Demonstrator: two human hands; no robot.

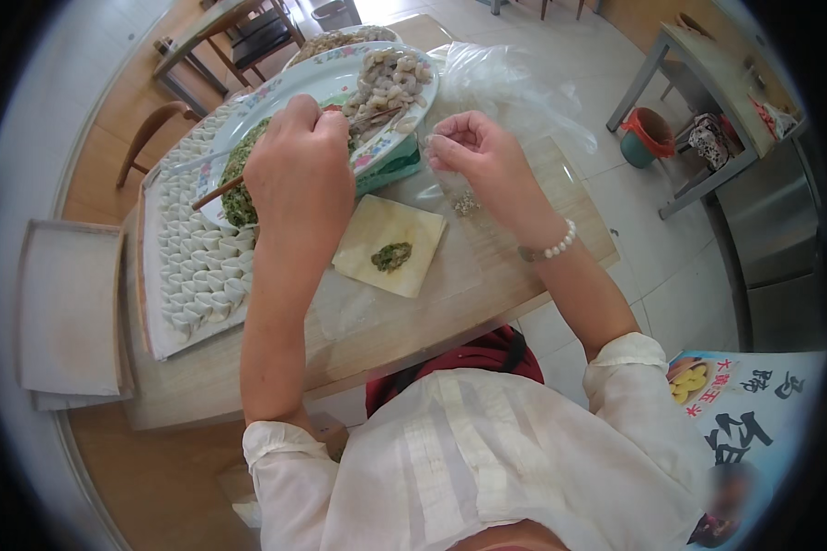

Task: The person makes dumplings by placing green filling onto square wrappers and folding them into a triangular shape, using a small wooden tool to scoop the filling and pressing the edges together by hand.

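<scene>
My left hand [303,162] is closed around brown chopsticks [219,193] above a floral-rimmed oval plate [296,74]. The chopsticks' thin tips lie at the peeled shrimp [386,86] on the plate's right part. Chopped green filling [240,196] sits on its left part, partly behind the hand. My right hand [479,148] is raised right of the plate, thumb and fingers curled together; whether something small is between them is unclear. Between and below the hands, square yellowish dough wrappers [420,237] lie stacked, with a small mound of green filling [391,257] on top.
A tray of folded dumplings [203,279] stands left on the wooden table [413,344], with stacked trays [69,310] beyond it. Behind the right hand lies a clear plastic bag [510,82]. A green container [389,169] is under the plate; another filled dish [344,43] stands behind.
</scene>
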